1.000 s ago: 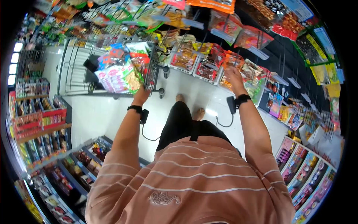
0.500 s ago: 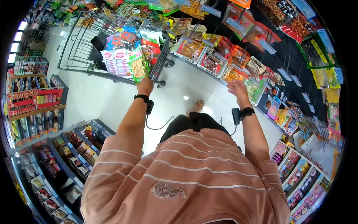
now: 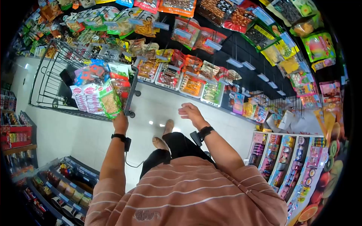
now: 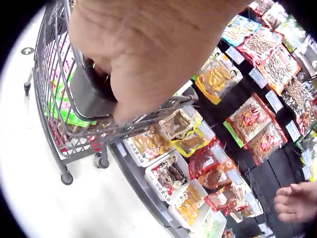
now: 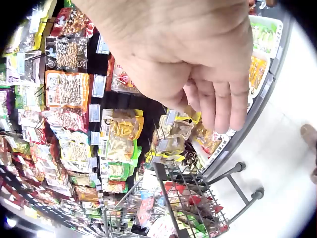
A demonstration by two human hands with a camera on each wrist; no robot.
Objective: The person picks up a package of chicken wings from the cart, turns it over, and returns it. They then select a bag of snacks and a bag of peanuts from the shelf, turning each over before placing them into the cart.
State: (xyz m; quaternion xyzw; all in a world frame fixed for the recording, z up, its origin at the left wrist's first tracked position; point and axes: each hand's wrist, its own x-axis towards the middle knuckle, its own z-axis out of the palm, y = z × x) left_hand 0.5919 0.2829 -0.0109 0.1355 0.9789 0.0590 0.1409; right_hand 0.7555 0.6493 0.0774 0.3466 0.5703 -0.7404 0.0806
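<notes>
My left hand (image 3: 120,123) grips the near end of the shopping cart's handle; in the left wrist view the fingers wrap round its dark grey grip (image 4: 90,94). The metal cart (image 3: 49,88) carries a pile of snack packs, among them a green-edged bag (image 3: 110,100), pink-and-white packs (image 3: 87,98) and blue-and-red packs (image 3: 92,73). My right hand (image 3: 191,114) hangs above the floor, holding nothing, its fingers loosely extended. Nearest to it on the low shelf are white trays of packaged snacks, with green packs (image 3: 212,92) and orange ones (image 3: 191,85).
Bagged nuts and snacks (image 3: 184,33) hang on hooks along the dark shelf wall. A white rack of small packages (image 3: 284,154) stands at the right, and sloped shelves (image 3: 64,184) lie behind at the left. The floor (image 3: 75,135) is pale, glossy tile.
My right hand has drawn back from beside the snack trays to over the floor. The left hand keeps its grip on the cart. The view has turned right and my feet have shifted.
</notes>
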